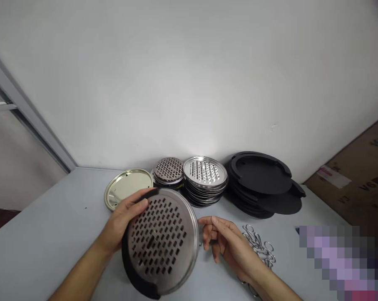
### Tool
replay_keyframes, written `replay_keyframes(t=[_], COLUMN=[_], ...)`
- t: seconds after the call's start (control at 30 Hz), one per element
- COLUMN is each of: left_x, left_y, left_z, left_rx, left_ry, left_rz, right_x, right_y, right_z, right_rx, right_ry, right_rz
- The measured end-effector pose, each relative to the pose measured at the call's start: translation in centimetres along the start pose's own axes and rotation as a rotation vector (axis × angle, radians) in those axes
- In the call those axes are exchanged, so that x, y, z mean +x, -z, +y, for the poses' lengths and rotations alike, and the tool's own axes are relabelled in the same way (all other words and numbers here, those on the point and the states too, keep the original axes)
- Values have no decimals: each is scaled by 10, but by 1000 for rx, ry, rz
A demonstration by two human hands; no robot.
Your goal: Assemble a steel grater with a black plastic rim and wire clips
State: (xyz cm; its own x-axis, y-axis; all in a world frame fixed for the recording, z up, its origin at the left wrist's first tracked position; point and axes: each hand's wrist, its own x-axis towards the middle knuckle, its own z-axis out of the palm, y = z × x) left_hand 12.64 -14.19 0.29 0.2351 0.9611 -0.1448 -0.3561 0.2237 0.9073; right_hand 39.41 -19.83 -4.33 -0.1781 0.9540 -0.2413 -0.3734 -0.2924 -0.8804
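Note:
A round steel grater disc point(164, 238) with a black curved rim piece along its left side is tilted up in front of me. My left hand point(124, 221) grips its upper left edge, thumb on the perforated face and the other fingers behind. Close by the disc's right edge is my right hand point(222, 238), thumb pressed to the index finger and the other fingers curled. A tiny shiny bit shows between that hand and the disc; what the fingers pinch is too small to make out. Several metal wire rings or hooks point(261, 246) lie just beyond my right wrist.
Along the wall stand a shallow gold-toned round plate point(131, 184), a darker grater stack point(168, 169), a shiny grater stack point(204, 175) and piled black round trays point(264, 177). A cardboard box point(361, 179) stands at the right. The grey tabletop point(60, 225) meets the wall behind.

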Motion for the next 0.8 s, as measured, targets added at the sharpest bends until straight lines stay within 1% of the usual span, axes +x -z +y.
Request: replay_keyframes(t=[0.1, 0.17, 0.23, 0.33, 0.47, 0.53, 0.63, 0.73, 0.8], left_x=[1, 5, 11, 21, 30, 33, 37, 40, 43], left_y=[11, 20, 29, 44, 66, 78, 94, 103, 107], left_z=[18, 29, 36, 39, 38, 38, 40, 39, 37], left_rx=[-77, -114, -143, -181, -216, -231, -245, -234, -210], left_ry=[-208, -316, -397, -523, -627, -647, -645, -629, -621], left_rz=[344, 515, 622, 783, 1008, 1091, 1173, 1232, 1248], right_x=[0, 1, 1, 2, 2, 2, 0, -1, -1], right_y=[0, -1, 0, 1, 4, 4, 3, 4, 4], right_z=[0, 1, 2, 5, 7, 7, 7, 7, 7], right_rx=[-16, -26, -36, -40, -39, -48, -57, -61, -62], right_ry=[-11, -19, -24, -31, -35, -37, -41, -43, -49], right_rz=[18, 24, 29, 27, 30, 33, 35, 40, 44])
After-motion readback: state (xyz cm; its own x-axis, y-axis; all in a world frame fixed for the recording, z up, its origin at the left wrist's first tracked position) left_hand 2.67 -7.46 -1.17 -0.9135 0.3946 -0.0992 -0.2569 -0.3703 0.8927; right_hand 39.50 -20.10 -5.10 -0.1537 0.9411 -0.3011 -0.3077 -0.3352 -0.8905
